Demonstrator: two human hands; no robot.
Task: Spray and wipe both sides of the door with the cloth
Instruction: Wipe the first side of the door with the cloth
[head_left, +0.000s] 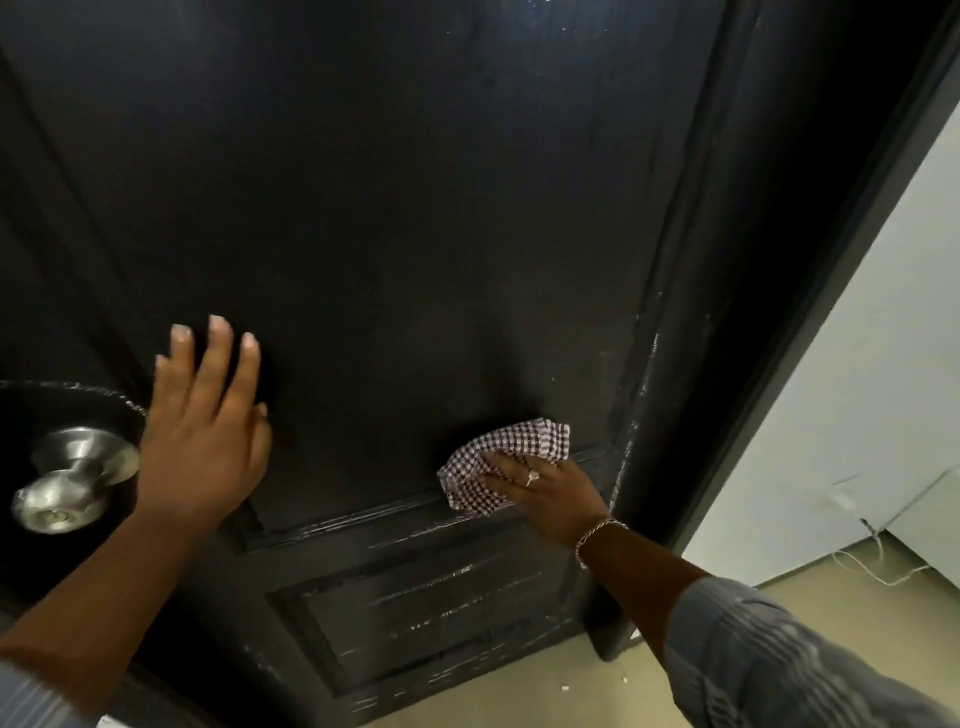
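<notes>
Black panelled door (415, 234) filling the view. Left hand (202, 431) at nine o'clock, fingers straight, pressed flat on it beside a steel knob (72, 480). Right hand (545, 493) at five o'clock, pressing a bunched checked cloth (511, 447) against the panel moulding.

A home: panelled black door (415, 234), steel knob (72, 478), white wall (857, 389).

No readable text, label, brand, number or sign anywhere in the frame, none on the dark door (415, 234), none on the checked cloth (506, 460), none on the metal knob (72, 480) at lower left
</notes>
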